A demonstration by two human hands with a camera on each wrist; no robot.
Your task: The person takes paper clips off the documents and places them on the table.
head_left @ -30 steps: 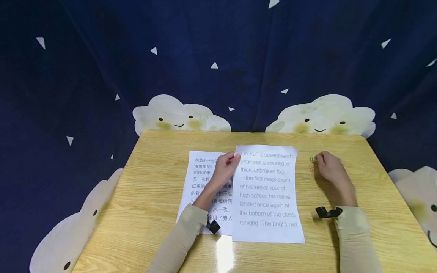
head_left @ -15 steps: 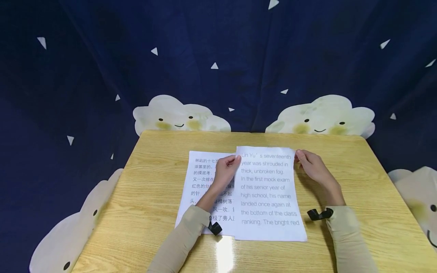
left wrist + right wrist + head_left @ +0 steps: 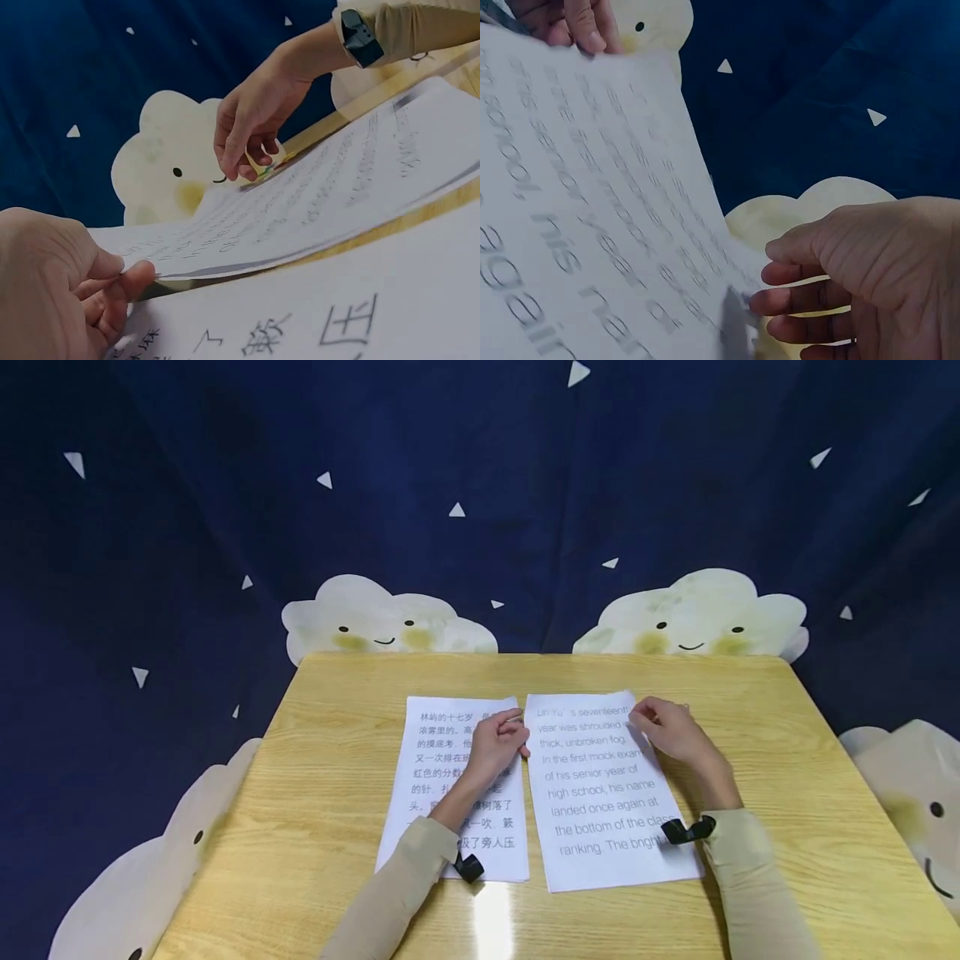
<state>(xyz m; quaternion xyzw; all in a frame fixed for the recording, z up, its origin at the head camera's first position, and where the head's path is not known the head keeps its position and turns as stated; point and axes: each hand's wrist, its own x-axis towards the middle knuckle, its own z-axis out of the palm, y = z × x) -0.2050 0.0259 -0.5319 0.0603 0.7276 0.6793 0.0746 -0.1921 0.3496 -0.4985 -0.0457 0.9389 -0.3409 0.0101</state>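
Note:
A printed English sheet (image 3: 600,793) lies slightly turned on the wooden table, beside a sheet of Chinese text (image 3: 457,777) on its left. My left hand (image 3: 495,747) is over the upper right of the Chinese sheet, loosely bent fingers by the English sheet's left edge. In the left wrist view, its thumb and fingertips (image 3: 139,276) are close to that edge. My right hand (image 3: 675,731) hovers at the English sheet's upper right corner. In the right wrist view its fingers (image 3: 795,300) are loosely spread and hold nothing. Small coloured paper clips (image 3: 266,171) show beyond it, partly hidden.
The wooden table (image 3: 330,827) extends to both sides of the papers. Behind it hangs a dark blue curtain (image 3: 420,435) with white triangles and smiling clouds (image 3: 693,614). Each wrist wears a black camera strap (image 3: 468,867).
The English sheet has shifted right, off the Chinese one, and turned a little. My right hand has come left from the paper clips to its corner. My left fingers have loosened from its edge.

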